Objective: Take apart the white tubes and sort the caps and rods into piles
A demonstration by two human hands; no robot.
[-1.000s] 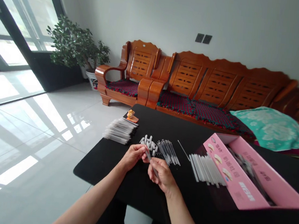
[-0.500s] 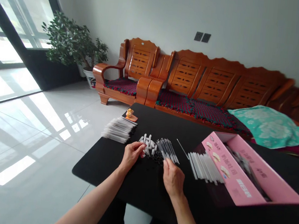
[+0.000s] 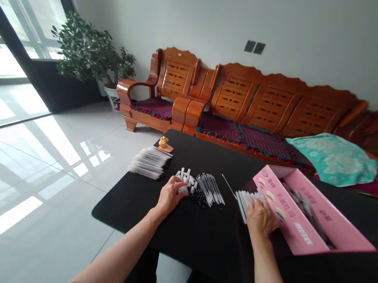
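My left hand point(image 3: 168, 197) is at the near left edge of a small heap of short white caps point(image 3: 186, 175). Its thumb and fingers are curved and apart, with a gap between them. My right hand point(image 3: 261, 215) lies over a row of white plastic tubes point(image 3: 242, 200), its bent fingertips closed on a tube at the row's top; the palm hides part of the row. Between the hands are a fan of thin pen refills point(image 3: 210, 188) and a pile of small black pieces point(image 3: 199, 197). One single refill point(image 3: 228, 184) lies apart, beside the tubes.
A stack of white pens point(image 3: 149, 162) lies at the table's left edge, near a small orange figurine point(image 3: 163, 142). Right of my right hand stands an open pink box point(image 3: 290, 210) holding dark-looking items. A wooden sofa point(image 3: 247, 98) runs behind the black table point(image 3: 151, 241).
My right hand has moved right, from the lower ends of the refills to the white tubes. My left hand has opened from a pinch beside the white caps.
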